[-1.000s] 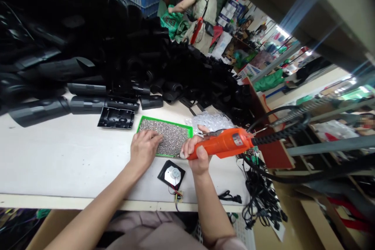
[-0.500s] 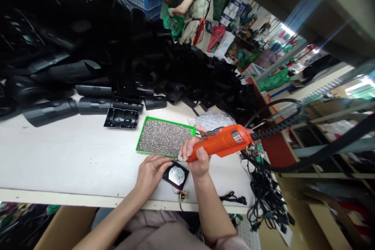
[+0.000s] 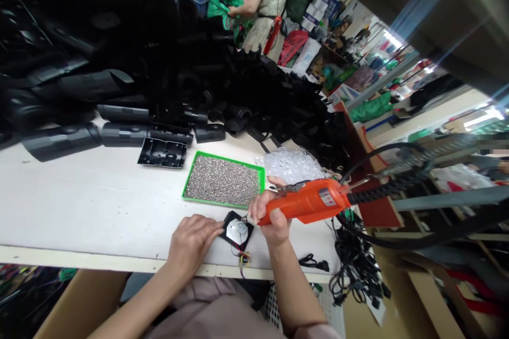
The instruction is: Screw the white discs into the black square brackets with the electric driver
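My right hand (image 3: 272, 220) is wrapped round an orange electric screwdriver (image 3: 306, 202), which lies nearly level with its tip pointing left. The tip is over the upper right of a small black square housing (image 3: 227, 240) with a silver plate and a round centre; whether it touches a screw is too small to tell. My left hand (image 3: 194, 238) has its fingers together, fingertips pinching the housing's left edge. Thin wires run from the housing to a small circuit board (image 3: 244, 259) at the table's front edge. Behind the hands lies a green tray (image 3: 210, 202) full of small metal screws.
Black plastic shells (image 3: 123, 135) are heaped along the table's back, with an open shell (image 3: 162, 153) left of the tray. A clear plastic bag (image 3: 292, 165) lies behind the screwdriver. Black cables (image 3: 352, 265) hang at the right. A person (image 3: 266, 5) stands beyond the heap.
The screwdriver tip has moved from the housing's upper left corner toward its upper right. My left hand has drawn back slightly left and its fingers stay at the housing. The view has shifted a little.
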Demonstrator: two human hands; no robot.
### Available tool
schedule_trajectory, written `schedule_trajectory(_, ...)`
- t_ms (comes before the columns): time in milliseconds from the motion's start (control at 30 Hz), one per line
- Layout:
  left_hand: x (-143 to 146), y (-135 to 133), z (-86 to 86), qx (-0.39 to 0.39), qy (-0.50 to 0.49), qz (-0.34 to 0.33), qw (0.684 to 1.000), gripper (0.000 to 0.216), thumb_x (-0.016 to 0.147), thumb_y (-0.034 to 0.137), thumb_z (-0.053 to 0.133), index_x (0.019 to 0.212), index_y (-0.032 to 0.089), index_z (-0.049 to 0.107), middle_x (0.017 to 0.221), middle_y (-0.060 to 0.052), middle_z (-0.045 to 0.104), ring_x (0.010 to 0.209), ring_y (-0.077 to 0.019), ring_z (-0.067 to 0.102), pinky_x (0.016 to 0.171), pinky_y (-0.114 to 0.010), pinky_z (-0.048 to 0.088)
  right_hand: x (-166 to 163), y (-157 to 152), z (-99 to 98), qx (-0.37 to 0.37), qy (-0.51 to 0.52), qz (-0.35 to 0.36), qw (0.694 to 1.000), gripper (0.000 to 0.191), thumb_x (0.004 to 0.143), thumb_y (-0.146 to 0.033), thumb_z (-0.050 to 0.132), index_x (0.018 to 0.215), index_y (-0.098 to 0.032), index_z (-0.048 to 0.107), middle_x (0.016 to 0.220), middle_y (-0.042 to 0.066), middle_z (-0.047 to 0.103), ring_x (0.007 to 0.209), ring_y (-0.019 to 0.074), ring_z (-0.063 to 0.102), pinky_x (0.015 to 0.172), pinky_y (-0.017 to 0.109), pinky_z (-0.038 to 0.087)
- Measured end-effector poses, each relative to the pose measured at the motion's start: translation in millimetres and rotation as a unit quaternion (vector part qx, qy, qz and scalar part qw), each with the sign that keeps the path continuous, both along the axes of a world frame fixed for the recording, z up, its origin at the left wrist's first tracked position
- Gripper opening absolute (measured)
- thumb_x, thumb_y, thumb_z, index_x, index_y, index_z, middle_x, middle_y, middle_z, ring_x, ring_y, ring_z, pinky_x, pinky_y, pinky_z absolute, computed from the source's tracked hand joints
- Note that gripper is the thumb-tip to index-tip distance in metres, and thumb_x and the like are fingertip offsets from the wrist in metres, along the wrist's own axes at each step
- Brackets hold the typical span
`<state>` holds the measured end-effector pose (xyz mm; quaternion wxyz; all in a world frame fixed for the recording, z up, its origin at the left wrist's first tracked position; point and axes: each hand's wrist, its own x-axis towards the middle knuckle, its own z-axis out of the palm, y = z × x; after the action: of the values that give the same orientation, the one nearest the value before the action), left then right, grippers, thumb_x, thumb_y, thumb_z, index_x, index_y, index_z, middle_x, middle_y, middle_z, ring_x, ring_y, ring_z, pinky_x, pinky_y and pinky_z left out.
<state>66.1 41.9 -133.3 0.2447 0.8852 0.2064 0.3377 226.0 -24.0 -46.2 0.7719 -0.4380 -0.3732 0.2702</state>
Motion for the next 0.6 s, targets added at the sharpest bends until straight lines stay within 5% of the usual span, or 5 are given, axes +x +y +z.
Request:
schedule_trajectory(267,2.9,-29.0,-20.1,0.09,0.003,-0.055,0.994,0.02,0.092,0.019,0.053,0.092,0.025,0.072,0.097,-0.002,0.075,0.084,-0.0161,0.061,0.071,-0.03,0.044,1.8,-6.1,-42.1,-0.104,-0.036,0.032,0.993,0.039,0.079,-0.045,0.063,0.108,-0.023,0.05,0.058,-0.007,0.05,0.042,0.0108,0.047,0.045,0.026,0.041)
schedule_trajectory(600,2.7,-30.5,-25.3,0.096,0.012,-0.049,0.994,0.019,0.092,0.019,0.053,0.097,0.023,0.071,0.097,-0.001,0.075,0.087,-0.0169,0.06,0.072,-0.03,0.043,-0.3,-0.2,-42.9,-0.126,-0.093,0.051,0.986,0.038,0.079,-0.039,0.063,0.11,-0.022,0.049,0.059,-0.008,0.049,0.046,0.0109,0.046,0.05,0.027,0.043)
